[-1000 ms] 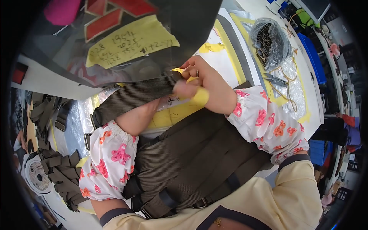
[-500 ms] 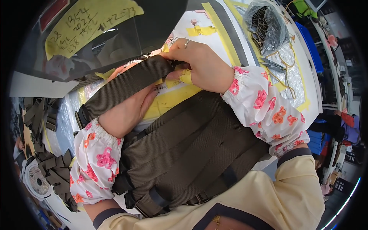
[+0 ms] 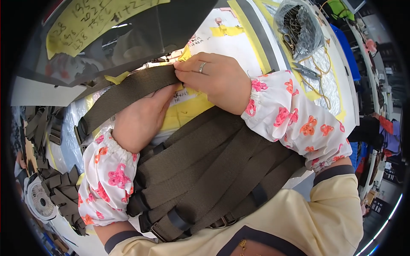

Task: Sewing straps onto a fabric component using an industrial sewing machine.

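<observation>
A wide dark brown webbing strap (image 3: 128,92) runs across the far side of the table, below the dark machine head. Its right end is pinched between the thumb and fingers of my right hand (image 3: 215,81), which wears a ring. My left hand (image 3: 143,116) lies against the near edge of the same strap; its fingers pass beneath the webbing and are mostly hidden. A metal buckle (image 3: 80,130) sits at the strap's left end, beside my left wrist. Closer to me, a thick layer of similar brown straps (image 3: 209,162) with buckles and black loops spreads over my lap.
The dark machine head (image 3: 128,38) with a yellow handwritten note overhangs the upper left. At right are a clear bag of metal hooks (image 3: 297,32) and grey thread snips (image 3: 306,71). More straps (image 3: 64,192) and a white fan (image 3: 40,198) stand at left.
My right hand has moved slightly left and nearer to me with the strap end. The strap has shifted a little left, and the machine head appears slightly larger in view.
</observation>
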Motion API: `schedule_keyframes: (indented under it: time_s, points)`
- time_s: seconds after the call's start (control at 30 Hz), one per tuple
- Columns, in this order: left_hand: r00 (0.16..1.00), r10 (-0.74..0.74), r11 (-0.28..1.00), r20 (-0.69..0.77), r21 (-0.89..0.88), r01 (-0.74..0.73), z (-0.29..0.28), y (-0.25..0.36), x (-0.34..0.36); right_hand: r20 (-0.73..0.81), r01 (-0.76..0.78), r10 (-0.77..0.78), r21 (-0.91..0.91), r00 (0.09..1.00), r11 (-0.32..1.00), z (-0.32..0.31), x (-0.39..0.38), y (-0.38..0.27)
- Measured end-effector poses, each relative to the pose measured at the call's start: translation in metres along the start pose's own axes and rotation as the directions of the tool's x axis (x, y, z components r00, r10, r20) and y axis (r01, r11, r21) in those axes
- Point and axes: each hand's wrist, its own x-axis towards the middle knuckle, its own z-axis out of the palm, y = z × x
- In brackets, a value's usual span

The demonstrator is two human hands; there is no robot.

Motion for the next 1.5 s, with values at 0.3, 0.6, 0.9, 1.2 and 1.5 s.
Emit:
schedule_keyframes:
  time_s: [0.3, 0.6, 0.9, 1.2, 1.5]
  points:
    - [0.75, 0.548, 0.802, -0.371, 0.489, -0.343, -0.009, 0.001, -0.003, 0.172, 0.013, 0.04, -0.296, 0.984, 0.955, -0.002, 0.001, -0.024]
    - [0.894, 0.357, 0.932, -0.27, 0.159, -0.324, -0.003, -0.018, 0.007, 0.141, -0.069, 0.096, -0.183, 0.985, 0.981, -0.007, 0.004, -0.018]
    - [0.938, 0.19, 0.979, -0.29, -0.01, -0.202, -0.003, -0.012, 0.002, 0.168, -0.063, 0.106, -0.242, 0.98, 0.968, -0.012, 0.007, -0.026]
    - [0.911, 0.179, 0.981, -0.37, -0.006, -0.196, -0.002, -0.019, 0.006, 0.103, -0.038, 0.071, -0.286, 0.992, 0.958, -0.012, 0.011, -0.02]
    - [0.937, 0.173, 0.984, -0.304, 0.005, -0.18, -0.005, -0.019, 0.005, 0.16, -0.03, 0.082, -0.304, 0.984, 0.952, -0.014, 0.014, -0.02]
